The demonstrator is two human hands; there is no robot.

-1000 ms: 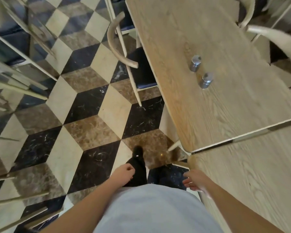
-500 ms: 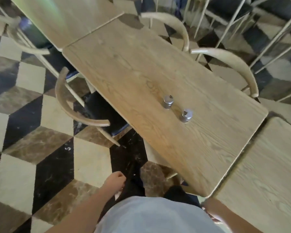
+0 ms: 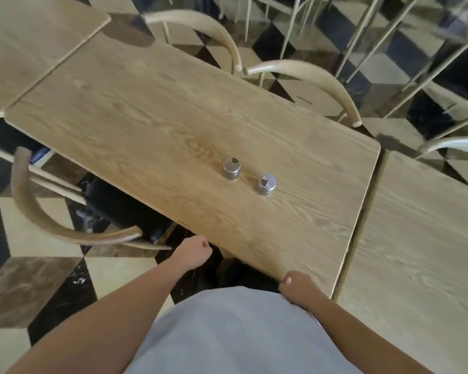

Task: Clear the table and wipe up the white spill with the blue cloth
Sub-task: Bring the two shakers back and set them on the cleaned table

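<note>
A light wooden table (image 3: 152,125) stretches away in front of me. Two small metal shakers stand on it, one (image 3: 231,168) to the left and one (image 3: 266,184) to the right. My left hand (image 3: 193,252) hangs at the table's near edge, fingers curled, holding nothing. My right hand (image 3: 297,288) is at the near corner of the table, fingers curled, holding nothing. No blue cloth and no white spill show in view.
A second wooden table (image 3: 422,252) abuts on the right and a third (image 3: 27,41) at the far left. Curved-back wooden chairs stand at the left (image 3: 52,225) and at the far side (image 3: 322,79). The floor (image 3: 38,287) is a cube-pattern tile.
The view has swung from the floor onto the table, which is now nearer. Both hands have come up to the table's near edge.
</note>
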